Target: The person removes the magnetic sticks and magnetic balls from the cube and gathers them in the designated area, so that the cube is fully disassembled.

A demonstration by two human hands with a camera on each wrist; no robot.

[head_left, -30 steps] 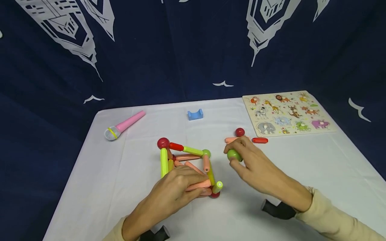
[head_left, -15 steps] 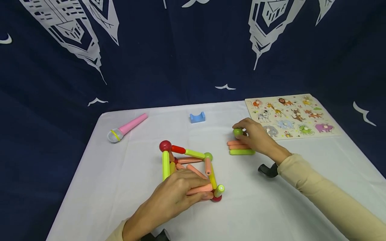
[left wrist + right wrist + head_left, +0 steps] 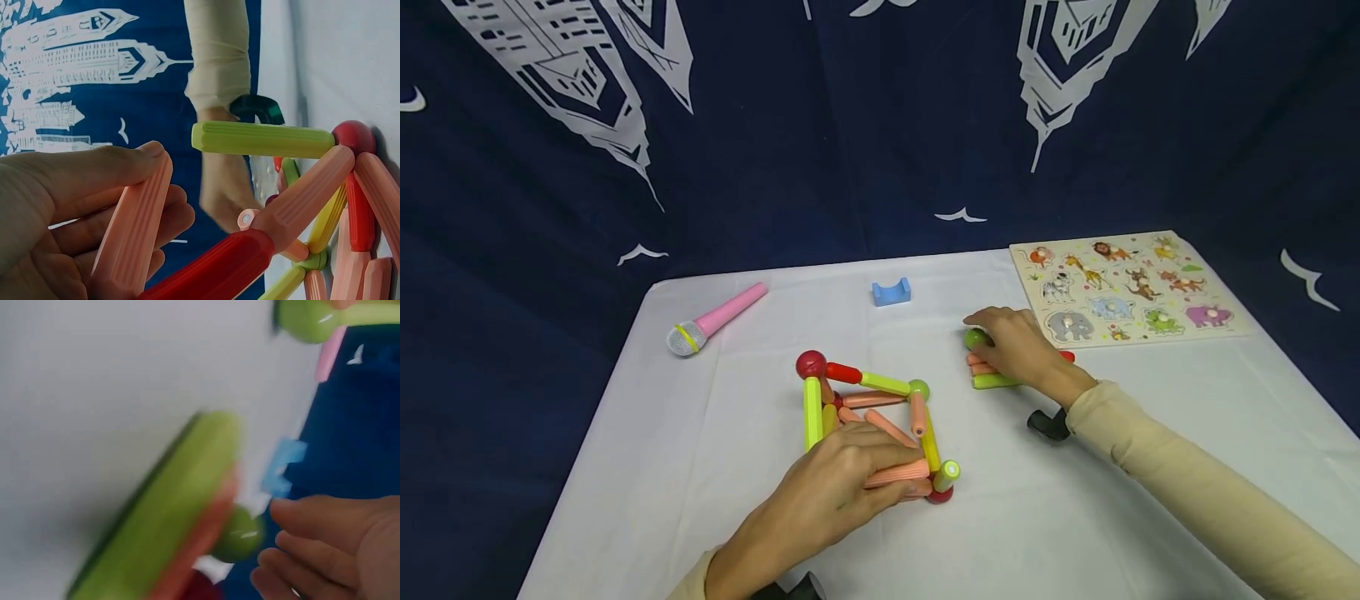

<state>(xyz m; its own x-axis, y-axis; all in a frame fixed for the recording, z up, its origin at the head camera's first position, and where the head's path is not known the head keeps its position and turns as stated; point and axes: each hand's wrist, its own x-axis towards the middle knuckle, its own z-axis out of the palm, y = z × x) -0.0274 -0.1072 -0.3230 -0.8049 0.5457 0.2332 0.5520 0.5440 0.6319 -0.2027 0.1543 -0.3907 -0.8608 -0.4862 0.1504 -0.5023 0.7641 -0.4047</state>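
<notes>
My left hand [image 3: 831, 471] pinches a salmon ribbed stick [image 3: 134, 231] between thumb and fingers. It is at the near side of a frame of toy building sticks and balls, with a red ball [image 3: 811, 364] at its far left corner and a green ball joint [image 3: 919, 389] at its far right. A yellow-green stick [image 3: 262, 139] juts up from another red ball [image 3: 355, 137]. Farther right, my right hand [image 3: 1018, 350] is beside a loose green ball [image 3: 237, 534]. In the right wrist view its fingers are extended and apart from the ball.
Loose sticks lie under the right hand, a yellow-green one [image 3: 996, 381] nearest. A red stick end [image 3: 1067, 357] shows behind the wrist. An animal puzzle board [image 3: 1131, 287] lies at the back right. A blue cradle-shaped block [image 3: 891, 292] and a pink toy microphone [image 3: 718, 318] are farther back.
My right hand has carried the green ball from beside the frame to the loose sticks at the back right and let go of it. The left hand has kept its place.
</notes>
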